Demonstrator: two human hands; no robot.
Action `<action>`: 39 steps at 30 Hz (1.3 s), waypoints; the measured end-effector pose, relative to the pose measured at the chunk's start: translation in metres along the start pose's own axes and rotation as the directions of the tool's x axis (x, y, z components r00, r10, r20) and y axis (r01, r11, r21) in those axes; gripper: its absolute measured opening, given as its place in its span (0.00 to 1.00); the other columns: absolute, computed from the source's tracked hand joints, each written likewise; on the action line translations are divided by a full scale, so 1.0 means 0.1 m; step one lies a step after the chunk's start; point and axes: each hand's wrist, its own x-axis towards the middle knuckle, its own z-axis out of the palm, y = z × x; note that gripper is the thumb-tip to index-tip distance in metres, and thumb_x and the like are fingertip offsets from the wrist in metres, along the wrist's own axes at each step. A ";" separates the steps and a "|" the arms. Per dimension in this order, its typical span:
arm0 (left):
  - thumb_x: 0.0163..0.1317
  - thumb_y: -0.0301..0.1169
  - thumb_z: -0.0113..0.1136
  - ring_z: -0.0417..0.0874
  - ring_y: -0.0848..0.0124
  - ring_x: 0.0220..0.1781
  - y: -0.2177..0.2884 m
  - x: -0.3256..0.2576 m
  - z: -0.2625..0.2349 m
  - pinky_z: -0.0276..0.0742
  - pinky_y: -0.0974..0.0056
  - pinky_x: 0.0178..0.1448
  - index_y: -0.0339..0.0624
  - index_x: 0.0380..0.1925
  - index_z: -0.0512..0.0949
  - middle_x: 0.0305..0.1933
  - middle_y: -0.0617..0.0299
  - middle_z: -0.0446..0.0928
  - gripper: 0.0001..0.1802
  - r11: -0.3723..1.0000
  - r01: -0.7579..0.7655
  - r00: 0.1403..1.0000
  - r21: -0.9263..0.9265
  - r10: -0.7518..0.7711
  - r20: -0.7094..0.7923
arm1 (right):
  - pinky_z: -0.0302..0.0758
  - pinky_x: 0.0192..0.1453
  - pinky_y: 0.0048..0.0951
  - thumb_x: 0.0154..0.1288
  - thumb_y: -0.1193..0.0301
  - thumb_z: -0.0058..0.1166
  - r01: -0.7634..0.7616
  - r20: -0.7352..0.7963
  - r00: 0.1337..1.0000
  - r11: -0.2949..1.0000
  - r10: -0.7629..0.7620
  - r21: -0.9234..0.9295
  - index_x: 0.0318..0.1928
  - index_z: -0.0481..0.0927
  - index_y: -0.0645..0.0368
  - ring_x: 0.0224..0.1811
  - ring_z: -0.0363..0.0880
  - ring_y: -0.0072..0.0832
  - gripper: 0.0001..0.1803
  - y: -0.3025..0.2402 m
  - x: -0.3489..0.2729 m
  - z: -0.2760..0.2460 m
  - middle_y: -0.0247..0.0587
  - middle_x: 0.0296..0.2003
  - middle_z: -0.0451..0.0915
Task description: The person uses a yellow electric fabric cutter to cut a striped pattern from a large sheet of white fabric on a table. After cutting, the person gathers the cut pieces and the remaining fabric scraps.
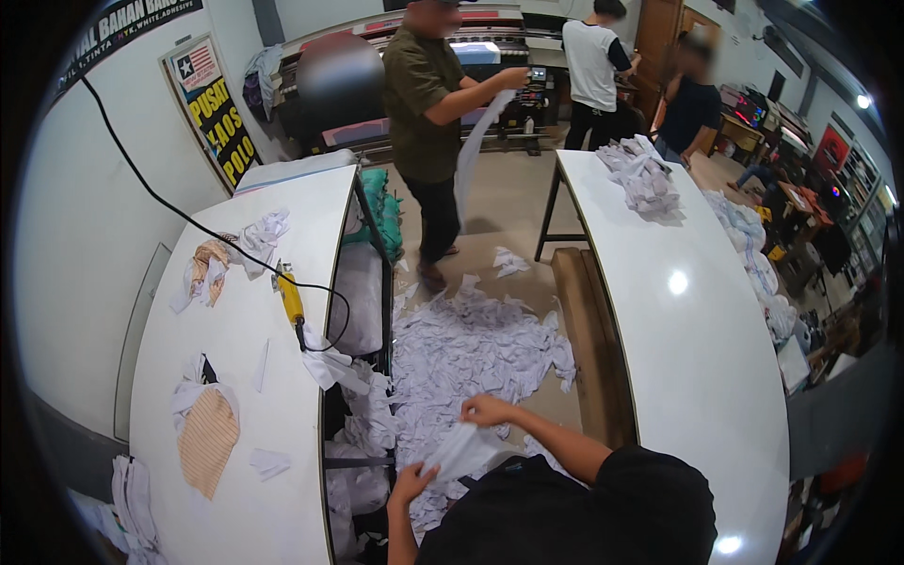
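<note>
Between my two hands a piece of white cloth (pixel 463 450) is stretched in front of my black shirt. My left hand (pixel 411 484) pinches its lower left end, close to the left table. At the upper end, my right hand (pixel 488 411) has its fingers closed on the cloth's edge. Below the hands, a big heap of white fabric scraps (pixel 471 348) covers the floor between two tables. Farther off, a person in an olive shirt (pixel 419 104) stands holding up a long white cloth strip (pixel 473 155).
The left white table (pixel 282 395) bears a yellow corded power tool (pixel 288 297), striped cloth (pixel 209 441) and scraps. A scrap pile (pixel 645 179) lies on the right table (pixel 697 377). A black cable (pixel 179 209) hangs across the left. Two more people stand beyond, near large printers (pixel 353 122).
</note>
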 end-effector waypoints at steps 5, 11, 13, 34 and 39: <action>0.63 0.48 0.62 0.85 0.35 0.51 -0.88 -0.22 0.92 0.78 0.42 0.56 0.31 0.44 0.85 0.43 0.32 0.84 0.26 0.963 0.270 0.943 0.027 -0.259 -0.208 | 0.78 0.45 0.42 0.69 0.61 0.58 0.134 0.109 0.984 0.989 -0.140 0.060 0.39 0.85 0.61 0.39 0.85 0.42 0.15 0.51 0.48 0.31 0.48 0.34 0.86; 0.67 0.42 0.62 0.87 0.46 0.42 -0.84 -0.53 1.38 0.79 0.47 0.49 0.32 0.42 0.84 0.37 0.40 0.85 0.21 0.805 0.560 0.634 -0.195 -0.568 -0.525 | 0.76 0.37 0.34 0.74 0.71 0.52 0.101 -0.857 0.454 0.941 0.245 0.322 0.67 0.70 0.60 0.29 0.79 0.31 0.23 0.66 1.05 -1.45 0.44 0.32 0.85; 0.68 0.42 0.62 0.87 0.48 0.40 -0.80 -0.51 1.35 0.79 0.48 0.48 0.32 0.41 0.84 0.36 0.42 0.85 0.20 0.810 0.542 0.635 -0.225 -0.570 -0.521 | 0.76 0.36 0.32 0.75 0.71 0.51 0.222 -0.874 0.476 0.948 0.098 0.227 0.70 0.71 0.60 0.27 0.78 0.30 0.25 0.59 0.99 -2.03 0.44 0.32 0.85; 0.64 0.32 0.71 0.80 0.75 0.33 1.42 -0.04 -0.77 0.76 0.65 0.39 0.32 0.40 0.82 0.33 0.60 0.83 0.13 0.961 -0.085 0.885 -0.263 -0.049 -0.463 | 0.78 0.46 0.45 0.62 0.63 0.66 0.384 0.573 0.708 0.906 -0.413 0.179 0.52 0.86 0.58 0.45 0.87 0.40 0.20 -0.44 1.38 -0.60 0.49 0.40 0.88; 0.58 0.25 0.71 0.84 0.65 0.33 1.15 0.04 -0.72 0.79 0.60 0.42 0.31 0.42 0.79 0.32 0.51 0.82 0.15 0.993 -0.002 0.752 -0.122 -0.079 -0.654 | 0.80 0.46 0.47 0.66 0.62 0.62 0.557 0.345 0.778 0.830 -0.525 0.006 0.45 0.88 0.55 0.44 0.86 0.51 0.13 -1.14 1.28 -1.32 0.46 0.39 0.88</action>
